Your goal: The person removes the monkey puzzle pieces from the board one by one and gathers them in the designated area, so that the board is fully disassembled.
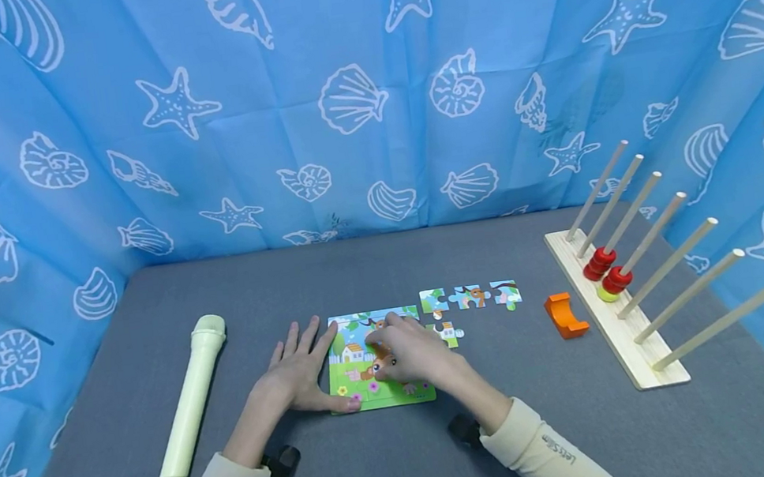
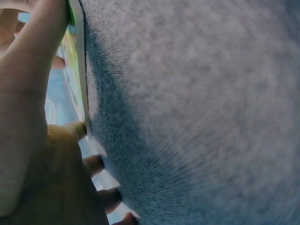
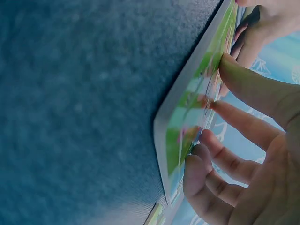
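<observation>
A picture jigsaw puzzle in a flat tray (image 1: 391, 400) lies on the table, showing a house, flowers and a brown animal. My left hand (image 1: 296, 378) rests with spread fingers along its left side, the thumb at the lower left corner. Over the picture's middle is my right hand (image 1: 413, 350), whose thumb (image 3: 236, 75) and fingers touch the surface with a gap between them. No raised piece shows between them. Several loose puzzle pieces (image 1: 469, 297) lie right of the tray, and one piece (image 1: 447, 333) sits close to its right edge, behind the right hand.
At the left lies a pale green tube (image 1: 191, 409) with a wider head. On the right, a wooden base (image 1: 622, 328) carries several slanting pegs, two with red rings (image 1: 600, 263). An orange curved block (image 1: 566, 316) lies beside it. A blue shell-print curtain (image 1: 373, 168) hangs behind the table.
</observation>
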Tool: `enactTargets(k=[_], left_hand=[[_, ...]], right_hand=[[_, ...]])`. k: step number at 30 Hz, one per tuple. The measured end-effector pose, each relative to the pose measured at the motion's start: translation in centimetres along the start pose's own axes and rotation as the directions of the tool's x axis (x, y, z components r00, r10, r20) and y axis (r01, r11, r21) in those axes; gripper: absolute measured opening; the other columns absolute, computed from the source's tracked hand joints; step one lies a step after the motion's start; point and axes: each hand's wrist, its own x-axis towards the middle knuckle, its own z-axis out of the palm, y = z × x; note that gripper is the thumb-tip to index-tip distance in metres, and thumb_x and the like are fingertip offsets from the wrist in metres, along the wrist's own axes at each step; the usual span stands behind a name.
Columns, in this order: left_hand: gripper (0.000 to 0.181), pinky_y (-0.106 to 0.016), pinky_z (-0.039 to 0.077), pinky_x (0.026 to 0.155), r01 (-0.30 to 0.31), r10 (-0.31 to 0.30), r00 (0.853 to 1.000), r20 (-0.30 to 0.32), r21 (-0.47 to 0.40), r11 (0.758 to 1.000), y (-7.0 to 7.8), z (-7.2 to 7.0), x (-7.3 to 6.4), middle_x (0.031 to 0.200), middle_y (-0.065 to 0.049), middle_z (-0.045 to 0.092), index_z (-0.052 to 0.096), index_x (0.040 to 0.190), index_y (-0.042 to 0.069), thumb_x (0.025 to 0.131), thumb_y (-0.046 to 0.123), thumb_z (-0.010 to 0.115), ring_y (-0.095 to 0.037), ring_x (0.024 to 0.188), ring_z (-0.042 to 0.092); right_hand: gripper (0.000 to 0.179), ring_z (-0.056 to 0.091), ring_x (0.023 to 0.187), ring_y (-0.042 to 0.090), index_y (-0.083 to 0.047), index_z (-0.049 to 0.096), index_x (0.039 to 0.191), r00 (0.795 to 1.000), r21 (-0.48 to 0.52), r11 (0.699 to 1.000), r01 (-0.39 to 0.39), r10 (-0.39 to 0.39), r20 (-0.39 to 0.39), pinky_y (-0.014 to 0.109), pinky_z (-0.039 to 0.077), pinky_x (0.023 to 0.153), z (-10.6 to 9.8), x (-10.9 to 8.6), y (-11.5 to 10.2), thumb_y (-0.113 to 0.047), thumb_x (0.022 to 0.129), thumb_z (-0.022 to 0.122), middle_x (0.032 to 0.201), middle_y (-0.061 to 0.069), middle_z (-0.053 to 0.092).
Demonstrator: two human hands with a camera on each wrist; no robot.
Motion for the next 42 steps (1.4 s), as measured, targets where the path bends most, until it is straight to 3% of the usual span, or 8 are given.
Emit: enactTargets(k=[7, 24, 35, 42], left_hand=[[0.129, -0.068, 0.014, 0.125, 0.006, -0.006, 1.000, 0.013, -0.006, 1.000, 0.09, -0.07, -0.04, 0.173, -0.020, 0.005, 0.012, 0.166, 0.016, 0.072, 0.073, 0.079, -0.050, 0.158, 0.003], [0.129, -0.068, 0.014, 0.125, -0.001, 0.001, 1.000, 0.011, -0.007, 1.000, 0.17, -0.12, -0.14, 0.173, -0.020, 0.004, 0.012, 0.166, 0.016, 0.072, 0.073, 0.079, -0.050, 0.158, 0.003], [0.129, -0.068, 0.014, 0.125, -0.003, 0.003, 1.000, 0.011, -0.013, 1.000, 0.16, -0.11, -0.15, 0.173, -0.020, 0.004, 0.012, 0.166, 0.016, 0.072, 0.072, 0.079, -0.050, 0.158, 0.003], [0.128, -0.068, 0.014, 0.125, -0.002, 0.002, 1.000, 0.010, -0.008, 1.000, 0.09, -0.03, -0.08, 0.173, -0.020, 0.005, 0.012, 0.166, 0.015, 0.072, 0.072, 0.079, -0.050, 0.158, 0.003]], right_hand=[[0.054, 0.052, 0.099, 0.022, -0.019, 0.067, 0.137, 1.000, -0.029, 1.000, -0.004, 0.005, 0.031, 0.040, 0.051, 0.079, 0.08, 0.17, -0.12, -0.027, 0.086, 0.083, 0.119, 0.008, 0.060], [0.051, 0.049, 0.100, 0.024, -0.019, 0.066, 0.135, 0.999, 0.043, 0.999, -0.028, 0.026, 0.046, 0.041, 0.051, 0.083, 0.20, 0.34, -0.11, -0.021, 0.087, 0.082, 0.116, 0.010, 0.056], [0.046, 0.051, 0.109, 0.032, -0.019, 0.065, 0.134, 0.999, 0.046, 0.999, -0.028, 0.026, 0.044, 0.049, 0.053, 0.093, 0.20, 0.18, -0.23, -0.021, 0.090, 0.080, 0.122, 0.011, 0.057], [0.047, 0.049, 0.105, 0.028, -0.018, 0.063, 0.137, 0.998, 0.036, 0.999, -0.006, 0.004, 0.057, 0.045, 0.052, 0.087, 0.14, 0.06, -0.19, -0.019, 0.092, 0.077, 0.119, 0.011, 0.055]])
